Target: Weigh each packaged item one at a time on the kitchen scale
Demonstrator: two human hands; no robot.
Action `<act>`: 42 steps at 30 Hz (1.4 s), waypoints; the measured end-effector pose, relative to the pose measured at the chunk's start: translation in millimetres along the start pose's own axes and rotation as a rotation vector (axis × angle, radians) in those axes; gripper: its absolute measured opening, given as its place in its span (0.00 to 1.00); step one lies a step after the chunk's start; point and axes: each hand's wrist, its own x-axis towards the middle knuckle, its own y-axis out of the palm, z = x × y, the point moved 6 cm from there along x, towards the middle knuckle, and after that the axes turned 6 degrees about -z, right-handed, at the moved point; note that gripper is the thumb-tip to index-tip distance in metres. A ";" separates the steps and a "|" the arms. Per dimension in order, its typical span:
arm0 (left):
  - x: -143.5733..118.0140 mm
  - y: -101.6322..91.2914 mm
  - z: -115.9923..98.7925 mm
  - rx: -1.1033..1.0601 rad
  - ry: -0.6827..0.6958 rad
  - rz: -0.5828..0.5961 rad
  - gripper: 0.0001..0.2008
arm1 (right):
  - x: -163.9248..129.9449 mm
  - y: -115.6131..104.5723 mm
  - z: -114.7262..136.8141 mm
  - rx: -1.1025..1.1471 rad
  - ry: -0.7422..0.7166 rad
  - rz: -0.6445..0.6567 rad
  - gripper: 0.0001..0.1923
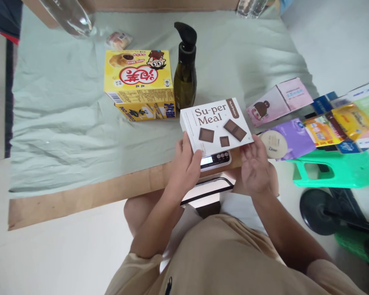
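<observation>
Landmark: the dark pump bottle (185, 80), upright on the pale green cloth (64, 102). The white Su-per Meal box (218, 128) is nearer to you than the bottle and slightly right of it, printed face up. It covers much of the digital scale (217, 162), also on your side of the bottle. Display lit, reading not legible; you cannot tell from here whether the box rests on the scale or sits just above it.

Your left hand (186, 166) is partly curled, thumb along the near edge of the box and fingers at its left side, gripping that corner. Your right hand (256, 170) has its fingers loosely bent at the box's near right corner; whether they clasp it or merely touch, you cannot tell.

Left of the bottle: a yellow puff-snack box (138, 78) above a second yellow box (147, 111). Beyond the bottle, to its left, lies a small wrapped snack (119, 40). Right of the bottle: a pink box (281, 101); farther right and nearer you, a round Dove pack (274, 144) and a purple pack (299, 137).
</observation>
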 end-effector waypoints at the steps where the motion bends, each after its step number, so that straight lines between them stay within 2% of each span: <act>1: 1.7 0.5 2.7 -0.012 -0.012 -0.005 0.30 | 2.2 0.8 0.0 -0.002 0.005 0.014 0.29; 5: 10.3 -4.8 16.5 -0.140 -0.046 -0.072 0.27 | 2.5 4.5 3.6 -0.027 -0.015 0.092 0.30; 8: 14.6 -16.2 24.0 -0.242 -0.058 -0.192 0.24 | -4.7 1.1 12.5 -0.065 -0.063 0.087 0.31; 12: 11.4 -36.0 15.1 -0.358 0.044 -0.388 0.21 | -13.4 -8.2 26.0 -0.117 -0.103 0.056 0.29; 17: 8.9 -46.5 3.1 -0.422 0.096 -0.473 0.11 | -15.2 -13.8 34.0 -0.174 -0.113 0.062 0.28; 19: 9.9 -48.7 0.2 -0.383 0.163 -0.484 0.06 | -14.7 -14.7 34.9 -0.205 -0.117 0.058 0.29; 22: 11.3 -47.8 1.4 -0.345 0.231 -0.422 0.09 | -13.6 -15.4 35.8 -0.232 -0.127 0.057 0.29; 26: 7.7 -44.0 7.4 -0.357 0.210 -0.316 0.11 | -12.2 -14.5 39.0 -0.240 -0.137 0.070 0.28; 32: 7.7 -42.9 7.5 -0.345 0.165 -0.392 0.22 | -4.8 -10.9 46.5 -0.235 -0.146 0.077 0.27; 36: 11.8 -44.1 7.9 -0.264 0.152 -0.433 0.08 | 8.1 -8.0 55.2 -0.278 -0.179 0.077 0.29; 38: 11.1 -43.9 8.2 -0.252 0.165 -0.415 0.09 | 16.9 -4.6 60.3 -0.289 -0.178 0.106 0.28; 42: 8.1 -43.1 16.5 -0.362 0.119 -0.414 0.10 | 39.4 2.8 64.9 -0.395 -0.115 0.164 0.24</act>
